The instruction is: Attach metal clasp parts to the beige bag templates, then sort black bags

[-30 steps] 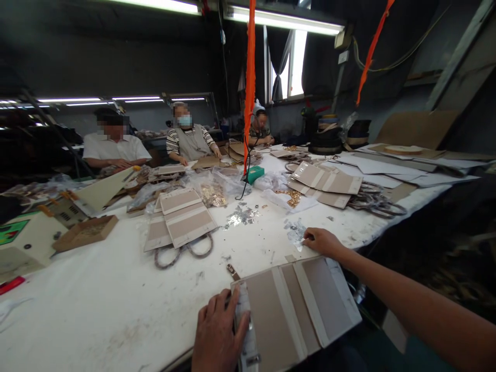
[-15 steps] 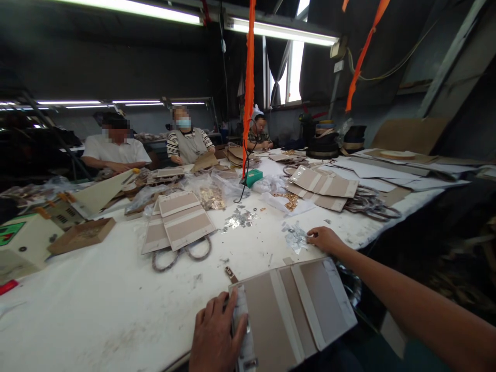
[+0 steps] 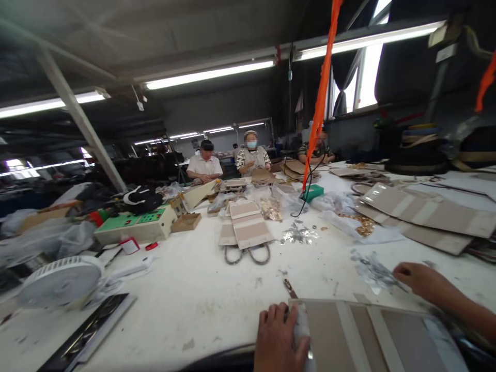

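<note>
A beige bag panel [image 3: 329,336] with pale strips lies before me at the table's front edge, its lower part cut off by the frame. On its left edge rests my left hand [image 3: 277,336], thumb over the surface and fingers curled at the border. A brown zipper pull [image 3: 289,288] sticks out beyond the panel's top left corner. My right hand [image 3: 420,281] is closed, fingertips together at the side of a pile of small silvery metal pieces [image 3: 374,271]. Whatever those fingers pinch is too blurred to make out.
Handled bag panels [image 3: 251,225] lie mid-table, with more stacked at the right [image 3: 426,212]. Gold-coloured fittings [image 3: 358,225] sit on white wrapping. A white fan [image 3: 62,279] and a green-topped machine [image 3: 135,222] stand left. An orange strip [image 3: 321,98] hangs down; people sit across the table.
The camera view has swung to the left, bringing the fan and the machine's top into sight. My left hand stays at the panel's edge; my right hand remains beside the silvery pieces, fingers closed.
</note>
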`<state>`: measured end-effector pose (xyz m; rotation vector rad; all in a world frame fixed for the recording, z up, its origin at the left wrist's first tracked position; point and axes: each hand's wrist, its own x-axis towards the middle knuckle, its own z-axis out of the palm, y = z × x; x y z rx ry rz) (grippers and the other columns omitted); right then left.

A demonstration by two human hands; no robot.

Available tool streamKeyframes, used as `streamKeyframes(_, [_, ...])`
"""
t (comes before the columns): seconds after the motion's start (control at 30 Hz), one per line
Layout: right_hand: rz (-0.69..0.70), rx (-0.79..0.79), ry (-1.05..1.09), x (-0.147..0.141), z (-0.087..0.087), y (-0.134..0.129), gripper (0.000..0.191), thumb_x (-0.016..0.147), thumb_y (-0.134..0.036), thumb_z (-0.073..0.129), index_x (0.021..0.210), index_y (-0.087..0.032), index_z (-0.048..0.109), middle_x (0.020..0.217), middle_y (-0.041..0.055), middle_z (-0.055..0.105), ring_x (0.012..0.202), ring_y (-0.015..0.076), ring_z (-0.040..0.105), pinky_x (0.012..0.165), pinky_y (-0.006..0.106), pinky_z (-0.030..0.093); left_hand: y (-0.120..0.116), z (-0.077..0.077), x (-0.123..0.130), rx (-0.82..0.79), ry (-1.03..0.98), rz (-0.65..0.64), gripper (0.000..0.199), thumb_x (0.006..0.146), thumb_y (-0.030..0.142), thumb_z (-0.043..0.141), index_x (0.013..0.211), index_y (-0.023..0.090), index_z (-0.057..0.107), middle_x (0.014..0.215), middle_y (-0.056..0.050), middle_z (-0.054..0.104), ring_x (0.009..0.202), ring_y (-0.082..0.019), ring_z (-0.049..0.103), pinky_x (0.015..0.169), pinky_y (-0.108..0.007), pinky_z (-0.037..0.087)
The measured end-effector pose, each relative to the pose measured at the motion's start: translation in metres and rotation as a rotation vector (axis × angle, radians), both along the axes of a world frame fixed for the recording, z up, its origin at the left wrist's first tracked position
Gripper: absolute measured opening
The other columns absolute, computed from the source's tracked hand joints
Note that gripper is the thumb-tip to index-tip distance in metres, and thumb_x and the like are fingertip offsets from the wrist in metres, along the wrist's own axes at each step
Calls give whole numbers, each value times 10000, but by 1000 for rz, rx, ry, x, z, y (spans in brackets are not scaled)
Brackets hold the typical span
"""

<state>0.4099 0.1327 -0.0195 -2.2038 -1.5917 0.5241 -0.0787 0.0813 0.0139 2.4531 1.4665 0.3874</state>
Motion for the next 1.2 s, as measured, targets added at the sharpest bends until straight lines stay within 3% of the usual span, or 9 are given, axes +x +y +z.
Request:
streamKeyframes(0.1, [91, -12, -9, -38, 48, -18, 403, 931, -438, 460, 1007, -175, 755, 1003, 127, 732, 770, 225, 650, 767, 363, 456, -6, 10, 7, 80, -26, 13, 570, 956, 542, 600, 1483, 333, 543, 1381, -5, 577, 1231, -250, 472, 1080, -447, 319])
streamKeyframes(0.2, [184, -29, 104, -104, 92, -29, 383, 915, -428, 513, 1069, -170, 750, 891, 70, 718, 646, 157, 595, 663, 287, 439, -5, 15, 12, 114, -4, -4, 557, 953, 455, 627, 1477, 279, 552, 1359, -22, 582, 1224, -242, 470, 1053, -430, 335])
streamKeyframes(0.3, [307, -94, 338, -178, 109, -32, 330, 889, -357, 559, 1050, -135, 743, 707, 37, 655, 549, 122, 553, 578, 241, 418, -3, 15, 13, 107, -5, -3, 567, 942, 451, 646, 1472, 271, 555, 1353, -26, 581, 1223, -241, 472, 1034, -425, 345])
streamKeyframes(0.4, [364, -192, 495, -235, 99, -30, 295, 860, -287, 570, 1041, -128, 740, 626, 16, 612, 529, 130, 539, 534, 241, 396, -1, 16, 13, 72, -21, 1, 596, 909, 479, 683, 1458, 279, 566, 1333, -24, 589, 1218, -245, 480, 1018, -425, 353])
streamKeyframes(0.53, [466, -109, 356, -270, 78, -21, 252, 855, -244, 595, 987, -158, 791, 925, 37, 745, 870, 164, 664, 784, 256, 451, 0, 17, 11, 58, -56, 20, 601, 884, 490, 711, 1441, 306, 580, 1322, -14, 596, 1223, -247, 483, 1016, -428, 352])
streamKeyframes(0.6, [469, -87, 305, -274, 73, -18, 256, 863, -245, 592, 990, -164, 799, 976, 31, 752, 933, 171, 663, 829, 263, 440, 0, 18, 11, 55, -66, 21, 610, 877, 499, 716, 1440, 309, 579, 1320, -13, 599, 1219, -252, 483, 1010, -431, 353])
streamKeyframes(0.8, [412, -82, 217, -279, 73, -19, 244, 847, -204, 583, 952, -167, 801, 949, 22, 754, 904, 154, 664, 812, 251, 439, 2, 17, 11, 37, -82, 10, 613, 867, 506, 727, 1432, 318, 581, 1299, -9, 605, 1203, -254, 487, 996, -428, 353])
streamKeyframes(0.97, [378, -54, 137, -290, 68, -19, 222, 845, -212, 586, 923, -156, 786, 935, 56, 746, 898, 193, 657, 793, 295, 414, 3, 16, 9, 28, -113, 18, 610, 854, 492, 738, 1418, 310, 595, 1297, -15, 610, 1211, -259, 485, 1000, -434, 340])
streamKeyframes(1.2, [356, 13, 109, -293, 42, -28, 164, 870, -270, 584, 941, -192, 710, 919, 22, 702, 885, 186, 619, 791, 308, 388, -3, 16, 2, -44, -178, 52, 555, 848, 477, 714, 1384, 375, 616, 1270, 2, 633, 1186, -260, 501, 1009, -419, 345])
